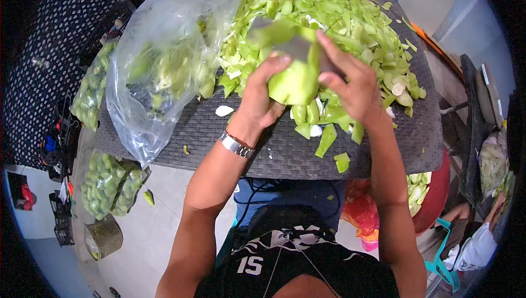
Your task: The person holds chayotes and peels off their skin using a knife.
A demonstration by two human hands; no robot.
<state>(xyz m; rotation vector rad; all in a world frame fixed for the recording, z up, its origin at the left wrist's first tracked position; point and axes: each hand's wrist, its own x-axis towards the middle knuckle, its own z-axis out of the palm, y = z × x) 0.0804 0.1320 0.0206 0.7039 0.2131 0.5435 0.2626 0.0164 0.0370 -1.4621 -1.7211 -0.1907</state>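
Above the near side of a dark woven table (285, 158), my left hand (260, 90) is closed on a large light-green piece of produce (293, 85); its exact kind is unclear. My right hand (353, 81) is on the other side of that piece, thumb and fingers curled toward it. Between the hands is a smeared grey flat shape (298, 49), possibly a blade. Whatever the right fingers hold is too blurred to make out. Right behind them rises a big heap of cut green pieces (329, 5) with white bits mixed in.
A clear plastic bag (164, 57) with green produce lies on the table's left. Filled bags (101, 185) and a small bin (104, 239) are on the floor at left. A red basin (438, 188) with pale green pieces stands at right. Another person (476, 248) is at far right.
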